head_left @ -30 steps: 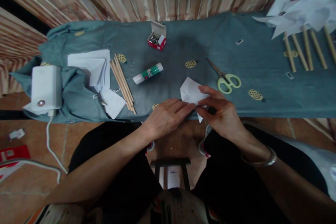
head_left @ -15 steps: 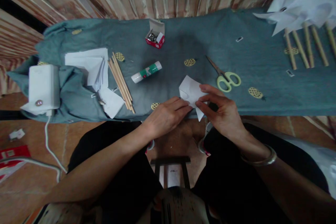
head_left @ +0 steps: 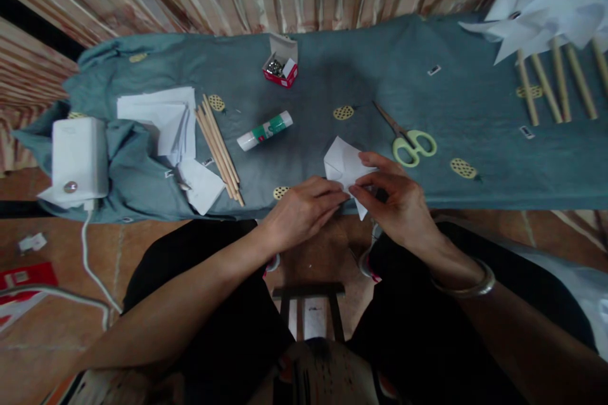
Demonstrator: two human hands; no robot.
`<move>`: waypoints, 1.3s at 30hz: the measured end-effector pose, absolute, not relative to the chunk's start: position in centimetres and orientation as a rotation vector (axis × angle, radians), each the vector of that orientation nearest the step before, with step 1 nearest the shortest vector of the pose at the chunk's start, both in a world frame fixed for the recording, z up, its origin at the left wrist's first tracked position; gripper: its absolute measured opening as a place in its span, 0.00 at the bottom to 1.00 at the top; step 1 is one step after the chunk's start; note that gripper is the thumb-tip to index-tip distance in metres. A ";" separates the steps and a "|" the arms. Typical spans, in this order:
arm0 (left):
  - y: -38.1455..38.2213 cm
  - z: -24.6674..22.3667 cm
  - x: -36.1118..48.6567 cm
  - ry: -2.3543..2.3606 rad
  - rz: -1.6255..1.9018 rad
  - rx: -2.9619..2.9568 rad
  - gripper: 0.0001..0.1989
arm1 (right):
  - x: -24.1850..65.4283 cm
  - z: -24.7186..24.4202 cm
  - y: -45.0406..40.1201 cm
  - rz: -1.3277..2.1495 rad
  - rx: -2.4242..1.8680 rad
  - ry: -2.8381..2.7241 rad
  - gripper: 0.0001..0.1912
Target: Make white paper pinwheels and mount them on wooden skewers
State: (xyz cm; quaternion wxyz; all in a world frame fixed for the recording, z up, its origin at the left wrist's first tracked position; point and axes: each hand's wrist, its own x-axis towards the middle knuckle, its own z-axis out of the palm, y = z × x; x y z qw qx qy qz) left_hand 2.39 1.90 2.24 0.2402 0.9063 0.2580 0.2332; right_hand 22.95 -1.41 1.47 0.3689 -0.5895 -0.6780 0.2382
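Near the table's front edge, a white sheet of paper [head_left: 342, 158] with folded corners lies between my hands. My left hand [head_left: 306, 205] pinches its lower left edge, fingers pressed together. From the other side, my right hand [head_left: 396, 193] grips the paper with thumb and fingers, and a pointed flap hangs below them. Fingers hide part of the folds. Right of the paper lie green-handled scissors [head_left: 407, 142]. A glue stick [head_left: 265, 131] with a green label rests to the left.
A small red box [head_left: 282, 73] of metal pins stands at the back. Wooden sticks [head_left: 218, 149], stacked paper [head_left: 164, 117] and a white corded device [head_left: 80, 155] are on the left. Several paper pinwheels [head_left: 536, 19] on sticks lie at the far right of the cloth-covered table [head_left: 294, 171].
My right thumb and fingers have shifted slightly left, closer to my left fingertips. The paper stays in nearly the same spot.
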 end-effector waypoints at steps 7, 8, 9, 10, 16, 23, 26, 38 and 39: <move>2.0 2.2 2.4 0.677 0.604 2.289 0.12 | 24.1 1.7 -1.6 0.770 -1.456 -1.812 0.03; 2.0 2.2 2.3 0.661 0.600 2.288 0.12 | 24.3 1.7 -1.6 0.785 -1.438 -1.849 0.03; 2.0 2.3 2.3 0.646 0.598 2.291 0.11 | 24.5 1.8 -1.7 0.799 -1.419 -1.883 0.04; 2.1 2.3 2.3 0.633 0.599 2.295 0.11 | 24.7 1.8 -1.6 0.813 -1.402 -1.912 0.04; 2.1 2.4 2.4 0.654 0.553 2.301 0.11 | 24.5 1.7 -1.4 0.766 -1.457 -1.892 0.05; 1.9 2.3 2.5 0.690 0.581 2.319 0.13 | 23.3 1.6 -1.4 0.642 -1.517 -1.820 0.04; 1.9 2.0 2.6 0.724 0.631 2.364 0.12 | 23.1 1.5 -1.5 0.609 -1.524 -1.802 0.04; 2.1 2.0 3.0 0.791 0.677 2.416 0.11 | 23.0 1.7 -1.6 0.541 -1.559 -1.803 0.04; 2.1 2.1 3.0 0.785 0.684 2.417 0.11 | 23.1 1.7 -1.6 0.537 -1.557 -1.811 0.04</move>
